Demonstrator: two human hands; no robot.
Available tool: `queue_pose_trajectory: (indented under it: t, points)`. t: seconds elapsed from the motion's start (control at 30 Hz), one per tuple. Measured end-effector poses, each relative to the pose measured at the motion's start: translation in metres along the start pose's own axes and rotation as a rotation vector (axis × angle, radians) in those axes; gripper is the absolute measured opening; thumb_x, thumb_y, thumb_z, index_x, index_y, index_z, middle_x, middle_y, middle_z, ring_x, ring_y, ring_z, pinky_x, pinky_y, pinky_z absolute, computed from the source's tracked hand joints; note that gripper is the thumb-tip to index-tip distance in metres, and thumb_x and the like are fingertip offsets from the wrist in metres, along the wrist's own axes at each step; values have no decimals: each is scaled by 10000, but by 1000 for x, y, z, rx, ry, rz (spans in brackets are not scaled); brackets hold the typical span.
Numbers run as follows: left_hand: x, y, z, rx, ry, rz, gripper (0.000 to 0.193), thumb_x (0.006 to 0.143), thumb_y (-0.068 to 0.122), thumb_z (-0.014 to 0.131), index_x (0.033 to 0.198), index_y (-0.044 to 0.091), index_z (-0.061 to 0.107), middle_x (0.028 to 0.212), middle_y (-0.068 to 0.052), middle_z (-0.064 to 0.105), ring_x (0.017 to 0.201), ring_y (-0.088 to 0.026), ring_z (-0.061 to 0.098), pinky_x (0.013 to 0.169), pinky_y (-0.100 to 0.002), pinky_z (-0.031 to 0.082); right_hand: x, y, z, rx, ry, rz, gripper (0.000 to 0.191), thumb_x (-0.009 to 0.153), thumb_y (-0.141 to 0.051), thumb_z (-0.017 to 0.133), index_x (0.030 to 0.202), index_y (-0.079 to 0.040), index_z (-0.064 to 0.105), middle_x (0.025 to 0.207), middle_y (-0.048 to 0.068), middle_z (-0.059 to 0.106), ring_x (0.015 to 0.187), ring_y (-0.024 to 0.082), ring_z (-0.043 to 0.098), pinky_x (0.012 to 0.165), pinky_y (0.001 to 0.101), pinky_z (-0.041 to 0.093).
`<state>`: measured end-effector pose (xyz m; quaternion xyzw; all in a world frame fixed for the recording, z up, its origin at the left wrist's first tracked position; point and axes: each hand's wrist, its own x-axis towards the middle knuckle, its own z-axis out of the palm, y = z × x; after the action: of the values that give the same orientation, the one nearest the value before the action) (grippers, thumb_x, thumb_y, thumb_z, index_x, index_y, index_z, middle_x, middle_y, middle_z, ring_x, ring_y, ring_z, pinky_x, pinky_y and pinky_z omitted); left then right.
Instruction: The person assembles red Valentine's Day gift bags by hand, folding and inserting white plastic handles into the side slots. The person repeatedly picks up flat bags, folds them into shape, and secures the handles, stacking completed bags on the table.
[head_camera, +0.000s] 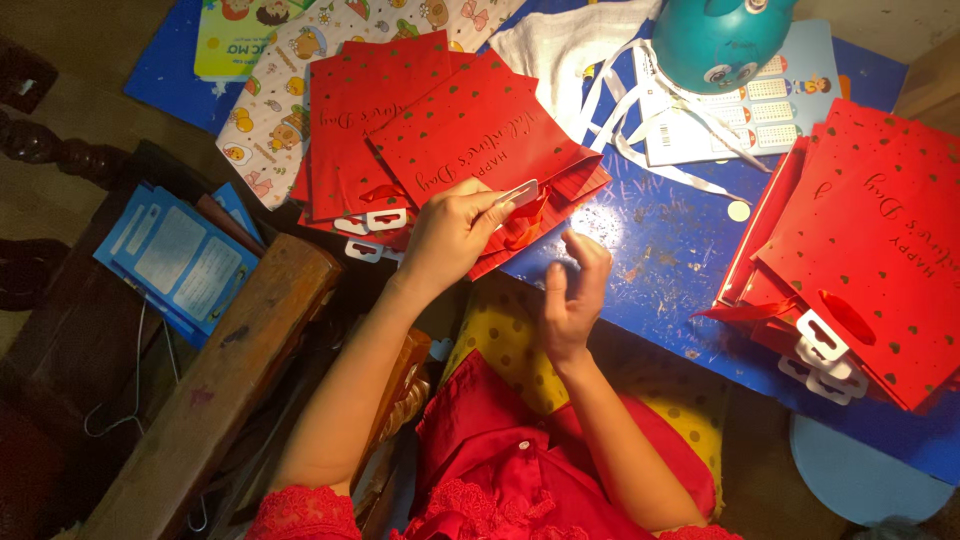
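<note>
My left hand (450, 235) pinches the white plastic hanger tab (520, 193) at the near edge of a red gift bag (480, 135) with small hearts and script lettering. That bag tops a pile of similar flat red bags (365, 110) on the blue table (670, 250). My right hand (572, 295) hovers just right of the tab with fingers curled and apart, holding nothing I can make out. A red ribbon handle (530, 215) shows beside the tab.
A second stack of red bags (870, 270) with white tabs lies at the right. A teal round lamp base (720, 35), white ribbons (640, 140) and a printed chart sit at the back. Blue booklets (180, 255) and a wooden plank (230, 380) are at the left.
</note>
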<state>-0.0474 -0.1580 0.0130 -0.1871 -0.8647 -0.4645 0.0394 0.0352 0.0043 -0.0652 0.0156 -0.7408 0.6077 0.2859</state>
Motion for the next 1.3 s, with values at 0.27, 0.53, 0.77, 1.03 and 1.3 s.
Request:
queue_pose_trajectory:
  t: [0.27, 0.53, 0.77, 1.03, 1.3]
  points:
    - [-7, 37, 3, 219, 107, 216, 236, 967, 195, 717, 1188, 124, 759, 914, -38, 660, 807, -222, 679, 673, -368, 542, 11, -2, 0, -259, -261, -161, 561, 831, 65, 573, 1390, 15, 553, 1311, 210, 624, 1147, 387, 597, 1026, 447, 491]
    - [-9, 54, -4, 297, 122, 269, 260, 975, 193, 712, 1227, 134, 743, 946, -14, 652, 853, -218, 678, 678, -375, 559, 21, -12, -22, -280, -481, -209, 520, 828, 45, 650, 1338, 12, 554, 1345, 249, 579, 1218, 456, 621, 1021, 456, 523]
    - [-14, 66, -2, 395, 117, 307, 331, 909, 120, 737, 1240, 133, 730, 958, -11, 643, 887, -213, 682, 667, -376, 575, 27, -45, -35, -272, -253, -161, 714, 785, 112, 536, 1483, -8, 441, 1509, 252, 477, 875, 280, 723, 868, 365, 594]
    - [-17, 81, -9, 475, 104, 345, 443, 825, 50, 752, 1254, 154, 727, 999, 7, 637, 923, -202, 671, 665, -358, 583, 27, -29, -45, -429, -322, -219, 569, 844, 77, 632, 1394, -52, 560, 1400, 153, 577, 1153, 372, 684, 934, 391, 577]
    - [-24, 92, -11, 488, 150, 361, 372, 850, 68, 738, 1213, 145, 738, 1015, 0, 642, 909, -193, 662, 700, -350, 573, 9, -22, -40, -478, 25, -349, 671, 898, -67, 692, 1486, -66, 370, 1479, 280, 339, 1445, 401, 372, 1198, 522, 404]
